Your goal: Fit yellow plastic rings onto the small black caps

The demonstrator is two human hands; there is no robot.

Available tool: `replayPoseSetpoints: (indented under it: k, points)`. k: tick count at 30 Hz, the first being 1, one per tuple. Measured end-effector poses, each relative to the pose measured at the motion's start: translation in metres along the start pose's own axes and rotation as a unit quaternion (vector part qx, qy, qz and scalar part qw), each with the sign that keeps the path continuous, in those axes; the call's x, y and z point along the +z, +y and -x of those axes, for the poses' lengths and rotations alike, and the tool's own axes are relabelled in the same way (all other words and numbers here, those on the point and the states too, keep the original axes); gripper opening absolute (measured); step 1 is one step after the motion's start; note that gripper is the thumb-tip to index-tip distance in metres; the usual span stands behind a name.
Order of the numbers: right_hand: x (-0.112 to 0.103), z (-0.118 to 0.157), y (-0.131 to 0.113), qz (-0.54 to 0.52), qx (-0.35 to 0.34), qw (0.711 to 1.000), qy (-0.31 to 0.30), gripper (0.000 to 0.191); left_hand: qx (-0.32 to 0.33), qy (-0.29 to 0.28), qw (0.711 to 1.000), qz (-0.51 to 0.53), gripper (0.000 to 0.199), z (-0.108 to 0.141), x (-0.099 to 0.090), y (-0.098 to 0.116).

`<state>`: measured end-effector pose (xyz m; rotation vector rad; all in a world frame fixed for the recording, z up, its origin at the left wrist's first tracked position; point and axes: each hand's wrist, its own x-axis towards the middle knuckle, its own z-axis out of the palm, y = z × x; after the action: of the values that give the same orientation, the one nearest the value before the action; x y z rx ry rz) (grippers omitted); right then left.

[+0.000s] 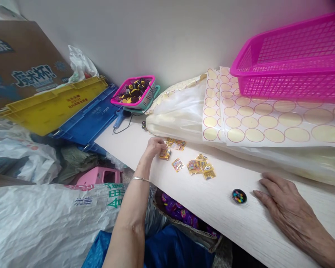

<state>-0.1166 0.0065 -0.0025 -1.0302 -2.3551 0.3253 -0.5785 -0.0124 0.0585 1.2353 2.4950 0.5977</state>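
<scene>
My left hand is over the far left part of the white table, its fingers closed at a small stack of shiny yellow packets; the fingertips are partly hidden. Another group of yellow packets lies just behind it. To the right are a single flat packet and a loose overlapping pile. My right hand rests palm down on the table with fingers apart, holding nothing. Left of its fingertips stands a small round black cup with colourful beads or candies inside.
Behind are a pink basket of black and yellow pieces, a blue corded tool, circle-patterned sticker sheets and a large magenta basket. Crates stand left. Below the table's front edge sits a box of purple packages.
</scene>
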Motion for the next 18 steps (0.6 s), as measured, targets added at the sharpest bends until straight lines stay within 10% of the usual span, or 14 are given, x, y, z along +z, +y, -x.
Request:
replayPoseSetpoints:
  k: [18]
  points:
    - [-0.009, -0.007, -0.007, 0.009, -0.017, 1.0, -0.005, 0.024, 0.012, -0.017, 0.992, -0.124, 0.013, -0.008, 0.005, 0.04]
